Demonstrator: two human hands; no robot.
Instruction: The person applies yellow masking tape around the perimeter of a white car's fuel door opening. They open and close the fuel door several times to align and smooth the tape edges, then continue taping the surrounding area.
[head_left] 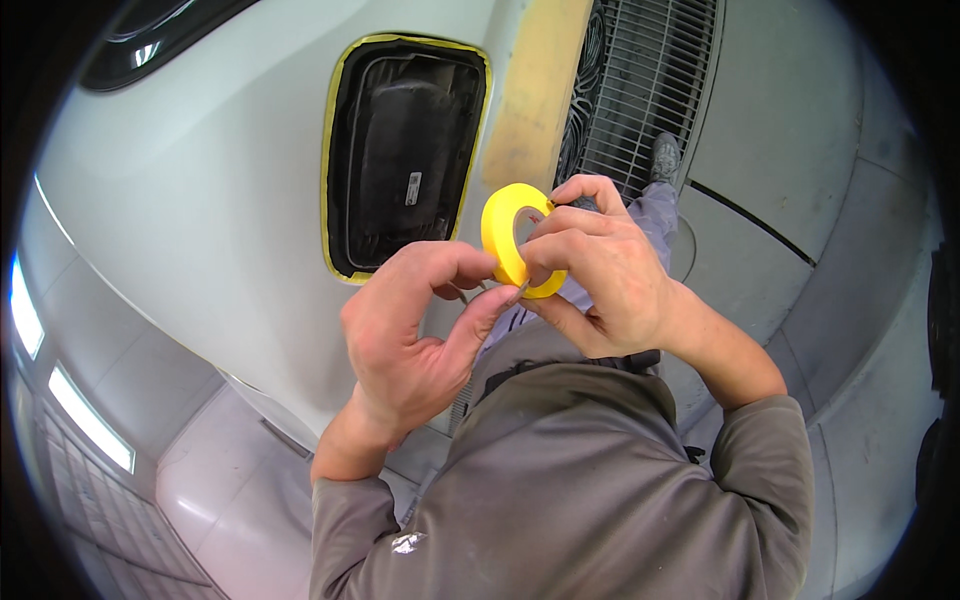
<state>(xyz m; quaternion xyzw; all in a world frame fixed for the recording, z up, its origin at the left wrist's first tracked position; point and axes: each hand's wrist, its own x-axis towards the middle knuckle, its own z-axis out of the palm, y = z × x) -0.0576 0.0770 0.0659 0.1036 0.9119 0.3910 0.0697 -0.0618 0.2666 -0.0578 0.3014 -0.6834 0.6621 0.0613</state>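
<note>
Grey sweatshirt fills the bottom of my view, right under my chin, both sleeves pushed up the forearms. Above it sits the yellow tape roll, held up in the air in front of my chest, standing on edge with its open centre turned toward me. My right hand has it: fingers curled over the top and right of the ring, thumb underneath, closed around the roll. My left hand comes in from the roll's left, thumb and forefinger pressed together at the roll's lower left edge, pinching at the tape there; whether a loose end is caught between them I cannot tell.

Out from the roll now. Just left of it and behind, a dark recessed opening in the white car body, its rim already outlined in the same yellow tape. Straight above the roll, a tan strip of masking paper runs up the panel's edge. Right of the roll and above it, a metal floor grate, with my grey shoe standing at its lower edge. Further right of the roll, pale grey floor panels. Far to the roll's lower left, bright strip lights glow along a wall.
</note>
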